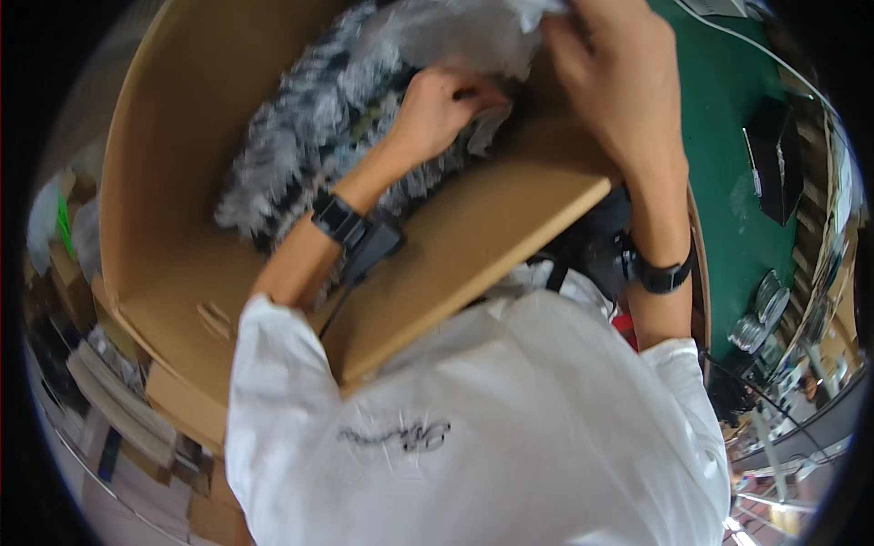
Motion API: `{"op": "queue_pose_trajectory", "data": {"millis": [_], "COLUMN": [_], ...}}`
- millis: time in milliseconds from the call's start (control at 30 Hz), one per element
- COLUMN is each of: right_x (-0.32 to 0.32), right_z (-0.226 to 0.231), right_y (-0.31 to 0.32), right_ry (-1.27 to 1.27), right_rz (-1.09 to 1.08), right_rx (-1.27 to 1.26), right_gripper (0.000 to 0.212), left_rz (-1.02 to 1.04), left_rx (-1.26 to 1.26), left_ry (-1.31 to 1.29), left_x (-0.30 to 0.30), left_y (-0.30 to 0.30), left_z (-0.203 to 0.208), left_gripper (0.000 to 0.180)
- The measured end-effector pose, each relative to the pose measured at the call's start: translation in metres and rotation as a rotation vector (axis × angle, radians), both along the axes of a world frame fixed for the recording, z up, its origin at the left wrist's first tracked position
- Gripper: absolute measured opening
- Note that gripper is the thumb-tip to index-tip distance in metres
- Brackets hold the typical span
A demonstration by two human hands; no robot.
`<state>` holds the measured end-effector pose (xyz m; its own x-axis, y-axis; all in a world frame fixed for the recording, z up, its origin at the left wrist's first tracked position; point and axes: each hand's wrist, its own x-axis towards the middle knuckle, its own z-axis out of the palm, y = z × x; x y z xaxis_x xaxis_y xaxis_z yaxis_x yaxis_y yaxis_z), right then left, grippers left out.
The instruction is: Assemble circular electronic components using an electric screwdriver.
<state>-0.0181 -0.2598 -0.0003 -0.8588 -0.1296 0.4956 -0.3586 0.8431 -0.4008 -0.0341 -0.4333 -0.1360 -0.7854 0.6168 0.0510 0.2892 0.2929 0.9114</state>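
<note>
A large cardboard box point(159, 155) stands open in front of me, with many clear plastic-wrapped packets point(309, 118) packed in rows inside. My left hand point(442, 111) reaches into the box over the packets, its fingers curled closed on a piece of thin clear plastic. At the far right of the box, my right hand point(619, 77) has its fingers bent at the edge of a clear plastic bag point(455, 36) spread above the packets. The right fingertips are blurred and partly hidden. What lies inside the packets is too blurred to make out.
A green work surface point(719, 173) on the right holds a black box point(774, 159) and clear-wrapped items point(763, 311). A white cable point(756, 41) crosses its far side. Flattened cardboard point(123, 400) and other boxes stand at the left. The near box flap point(473, 264) lies against my front.
</note>
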Motion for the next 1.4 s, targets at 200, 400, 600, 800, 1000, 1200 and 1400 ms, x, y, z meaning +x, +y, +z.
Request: {"op": "queue_pose_trajectory", "data": {"millis": [200, 400, 600, 800, 1000, 1200, 1400], "right_x": [0.008, 0.004, 0.005, 0.005, 0.008, -0.003, 0.003], "right_z": [0.002, 0.0, -0.004, -0.001, 0.002, -0.012, -0.007], "right_y": [0.0, 0.003, 0.005, 0.002, 0.001, 0.003, 0.003], "right_ry": [0.041, 0.078, 0.174, 0.165, 0.125, 0.243, 0.184], "right_rz": [0.034, -0.003, -0.013, -0.004, -0.017, 0.029, 0.015], "right_rx": [-0.077, -0.157, -0.309, -0.19, -0.19, -0.247, -0.325], "right_gripper": [0.027, 0.031, 0.03, 0.031, 0.032, 0.034, 0.029], "left_rz": [0.036, -0.07, -0.386, -0.659, -0.644, -0.167, 0.176], "left_rx": [0.131, 0.116, -0.316, -0.694, -0.558, -0.115, 0.016], "left_ry": [0.047, -0.588, 0.131, 0.369, 0.465, 0.118, -0.247], "left_x": [0.022, 0.026, 0.056, 0.056, 0.051, 0.018, 0.012], "left_y": [-0.028, -0.062, -0.06, -0.036, -0.031, -0.012, -0.011], "left_z": [0.049, 0.023, -0.025, -0.07, -0.085, -0.036, 0.005], "left_gripper": [0.008, 0.02, 0.029, 0.026, 0.016, 0.015, 0.016]}}
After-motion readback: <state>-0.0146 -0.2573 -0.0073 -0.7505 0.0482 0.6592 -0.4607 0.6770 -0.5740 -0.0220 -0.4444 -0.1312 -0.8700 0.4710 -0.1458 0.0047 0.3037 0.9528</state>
